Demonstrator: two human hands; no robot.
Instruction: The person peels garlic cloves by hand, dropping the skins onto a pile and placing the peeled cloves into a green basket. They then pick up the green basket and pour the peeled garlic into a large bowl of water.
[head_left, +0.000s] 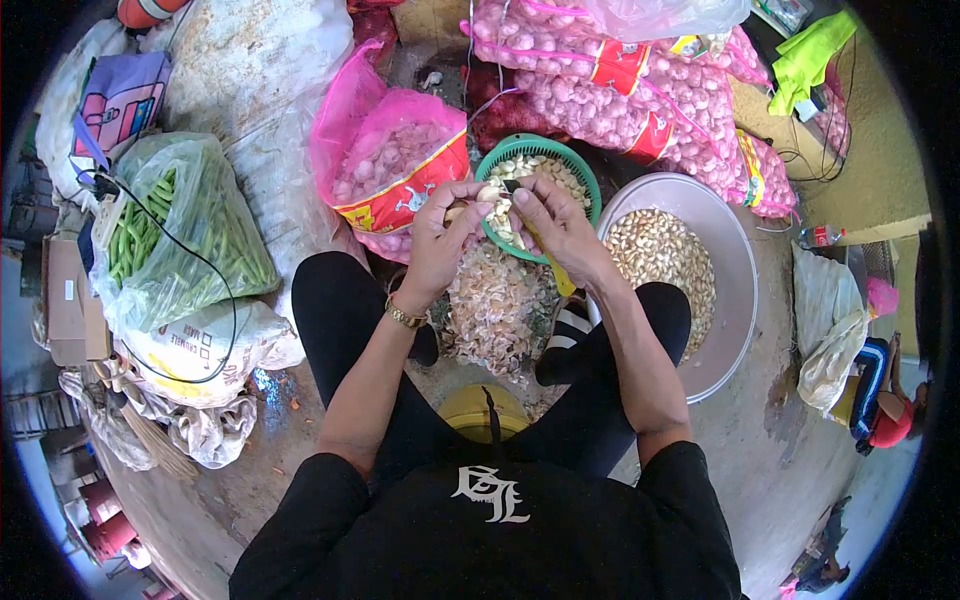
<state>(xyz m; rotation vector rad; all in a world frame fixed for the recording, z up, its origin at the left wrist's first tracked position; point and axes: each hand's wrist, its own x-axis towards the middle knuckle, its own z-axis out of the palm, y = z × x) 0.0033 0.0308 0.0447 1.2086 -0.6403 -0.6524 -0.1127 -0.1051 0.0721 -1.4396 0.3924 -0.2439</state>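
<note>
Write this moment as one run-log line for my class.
left hand: holds garlic; right hand: grips yellow-handled tool; green basket: pale cloves, below hands; basin: brownish cloves; peelings: heaped

Close head-worn view, facing steeply downward

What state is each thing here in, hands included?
Left hand: pinching garlic.
Right hand: closed around a yellow-handled tool.
Green basket: upright, holding pale garlic cloves.
Pink mesh bag: open-topped, holding garlic bulbs.
Mesh sacks: filled, stacked.
Basin: upright, partly filled with loose cloves.
Garlic skins: heaped on the floor.
Plastic bag: bulging with green pods.
Wristwatch: worn on the left wrist.
</note>
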